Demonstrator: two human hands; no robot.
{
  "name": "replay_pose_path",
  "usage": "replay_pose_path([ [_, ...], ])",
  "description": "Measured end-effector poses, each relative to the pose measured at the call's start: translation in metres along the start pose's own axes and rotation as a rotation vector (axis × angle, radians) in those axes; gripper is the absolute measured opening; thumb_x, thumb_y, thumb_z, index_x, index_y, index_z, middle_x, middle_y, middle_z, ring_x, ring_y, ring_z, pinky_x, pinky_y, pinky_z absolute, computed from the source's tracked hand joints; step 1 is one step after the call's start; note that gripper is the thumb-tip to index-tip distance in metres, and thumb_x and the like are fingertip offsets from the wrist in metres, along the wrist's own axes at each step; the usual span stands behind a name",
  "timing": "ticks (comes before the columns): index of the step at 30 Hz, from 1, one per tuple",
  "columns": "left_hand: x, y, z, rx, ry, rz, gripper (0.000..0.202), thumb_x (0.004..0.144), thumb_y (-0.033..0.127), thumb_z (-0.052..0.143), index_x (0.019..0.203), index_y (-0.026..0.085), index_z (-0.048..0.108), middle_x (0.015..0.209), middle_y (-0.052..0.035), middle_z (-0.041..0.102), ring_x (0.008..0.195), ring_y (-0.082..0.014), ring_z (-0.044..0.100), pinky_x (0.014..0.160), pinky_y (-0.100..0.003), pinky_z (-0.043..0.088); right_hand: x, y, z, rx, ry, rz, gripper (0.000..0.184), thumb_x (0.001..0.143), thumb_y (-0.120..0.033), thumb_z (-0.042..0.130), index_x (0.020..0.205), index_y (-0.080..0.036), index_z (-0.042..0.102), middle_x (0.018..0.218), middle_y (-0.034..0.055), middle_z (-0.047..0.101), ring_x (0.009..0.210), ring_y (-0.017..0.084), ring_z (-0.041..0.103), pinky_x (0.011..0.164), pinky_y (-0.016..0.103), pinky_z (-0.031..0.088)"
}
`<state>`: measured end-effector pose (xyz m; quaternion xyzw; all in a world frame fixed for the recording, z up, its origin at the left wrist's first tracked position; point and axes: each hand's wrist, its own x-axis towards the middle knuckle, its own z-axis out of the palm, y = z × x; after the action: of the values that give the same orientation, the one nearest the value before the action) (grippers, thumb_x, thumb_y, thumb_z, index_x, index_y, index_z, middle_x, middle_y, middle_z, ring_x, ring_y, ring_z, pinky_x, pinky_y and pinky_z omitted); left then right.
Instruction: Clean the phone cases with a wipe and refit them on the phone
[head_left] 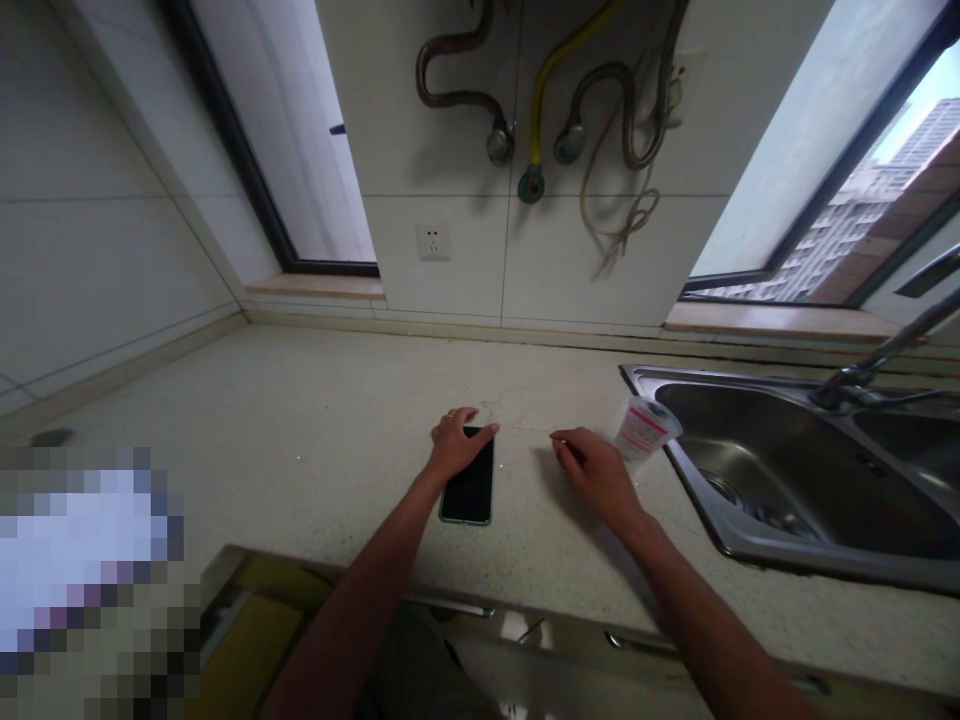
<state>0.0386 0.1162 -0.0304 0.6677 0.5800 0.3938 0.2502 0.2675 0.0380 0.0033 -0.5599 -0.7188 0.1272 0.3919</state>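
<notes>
A dark-screened smartphone with a pale green edge lies face up on the speckled countertop. Over its upper left part rests my left hand, the thumb reaching the top right corner and the fingers curled round the far left side, gripping it. To the right, my right hand is held just above the counter, thumb and forefinger pinched together. Whatever may be between those fingertips is too small to make out. Just beyond that hand, a clear plastic cup with red print stands by the sink, tilted in view.
A double steel sink with a chrome faucet is set into the counter at right. Hoses and a tied cord hang on the tiled wall, near a socket. Windows flank the wall. A blurred-out patch covers the lower left.
</notes>
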Motion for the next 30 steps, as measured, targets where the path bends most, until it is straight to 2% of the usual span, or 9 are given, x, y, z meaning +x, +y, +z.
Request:
replay_pose_path([
  [2,0.003,-0.004,-0.008,-0.227,0.075,-0.056,0.031,0.078,0.048,0.064,0.091,0.020,0.062,0.098,-0.0084,0.068,0.093,-0.0217,0.062,0.088,-0.034,0.043,-0.005,0.006,-0.015,-0.061,-0.035,0.085,0.032,0.091,-0.040,0.049,0.101,-0.019,0.071,0.076,0.0078,0.069,0.066,0.021,0.060,0.064,0.033,0.043],
  [4,0.002,-0.009,-0.022,-0.271,0.192,-0.078,0.026,0.080,0.045,0.058,0.079,0.020,0.058,0.081,-0.0035,0.064,0.081,-0.0182,0.059,0.079,-0.030,0.044,-0.016,0.011,-0.029,-0.087,-0.151,0.104,0.034,0.091,-0.046,0.049,0.097,-0.019,0.069,0.063,0.0028,0.063,0.057,0.019,0.055,0.057,0.030,0.039],
  [6,-0.003,-0.017,-0.040,-0.203,0.251,-0.066,0.029,0.081,0.045,0.054,0.066,0.021,0.048,0.064,0.0020,0.051,0.066,-0.0146,0.050,0.068,-0.026,0.040,-0.029,0.017,-0.041,-0.074,-0.176,0.133,0.039,0.091,-0.052,0.049,0.072,-0.020,0.060,0.055,-0.0004,0.055,0.050,0.015,0.049,0.052,0.028,0.033],
  [9,-0.016,-0.033,-0.065,0.016,0.063,0.045,0.041,0.085,0.047,0.050,0.055,0.021,0.039,0.053,0.0050,0.037,0.054,-0.0113,0.037,0.058,-0.025,0.031,-0.041,0.033,-0.055,0.012,-0.209,0.124,0.046,0.090,-0.054,0.046,0.057,-0.021,0.044,0.050,-0.0038,0.041,0.048,0.011,0.038,0.050,0.026,0.026],
  [12,-0.029,-0.045,-0.079,0.238,-0.144,0.213,0.041,0.085,0.044,0.050,0.054,0.020,0.037,0.051,0.0050,0.037,0.052,-0.0103,0.034,0.057,-0.026,0.026,-0.038,0.053,-0.060,0.179,-0.333,0.139,0.051,0.084,-0.059,0.050,0.052,-0.022,0.033,0.050,-0.0054,0.030,0.048,0.010,0.030,0.048,0.025,0.024],
  [15,-0.034,-0.047,-0.080,0.316,-0.153,0.294,0.039,0.088,0.041,0.047,0.056,0.020,0.037,0.055,0.0042,0.039,0.054,-0.0104,0.037,0.059,-0.026,0.027,-0.033,0.067,-0.053,0.329,-0.337,0.243,0.054,0.078,-0.065,0.051,0.052,-0.023,0.030,0.053,-0.0057,0.028,0.049,0.009,0.026,0.048,0.025,0.025],
  [18,-0.034,-0.045,-0.077,0.337,-0.148,0.293,0.039,0.089,0.040,0.045,0.057,0.020,0.037,0.055,0.0040,0.039,0.054,-0.0106,0.038,0.059,-0.026,0.027,-0.033,0.069,-0.043,0.351,-0.303,0.319,0.054,0.075,-0.065,0.055,0.053,-0.024,0.028,0.053,-0.0065,0.026,0.050,0.009,0.023,0.047,0.024,0.023],
  [25,-0.034,-0.047,-0.076,0.341,-0.213,0.289,0.039,0.091,0.041,0.045,0.059,0.019,0.042,0.058,0.0029,0.045,0.057,-0.0112,0.041,0.061,-0.026,0.028,-0.044,0.060,-0.034,0.174,-0.208,0.253,0.045,0.081,-0.053,0.052,0.054,-0.022,0.034,0.052,-0.0052,0.030,0.052,0.011,0.030,0.050,0.025,0.025],
  [30,-0.035,-0.047,-0.078,0.325,-0.220,0.272,0.041,0.091,0.042,0.046,0.058,0.019,0.041,0.058,0.0027,0.045,0.058,-0.0114,0.041,0.062,-0.026,0.028,-0.044,0.062,-0.032,0.177,-0.188,0.247,0.046,0.083,-0.054,0.052,0.054,-0.022,0.037,0.052,-0.0049,0.033,0.051,0.011,0.032,0.048,0.025,0.026],
])
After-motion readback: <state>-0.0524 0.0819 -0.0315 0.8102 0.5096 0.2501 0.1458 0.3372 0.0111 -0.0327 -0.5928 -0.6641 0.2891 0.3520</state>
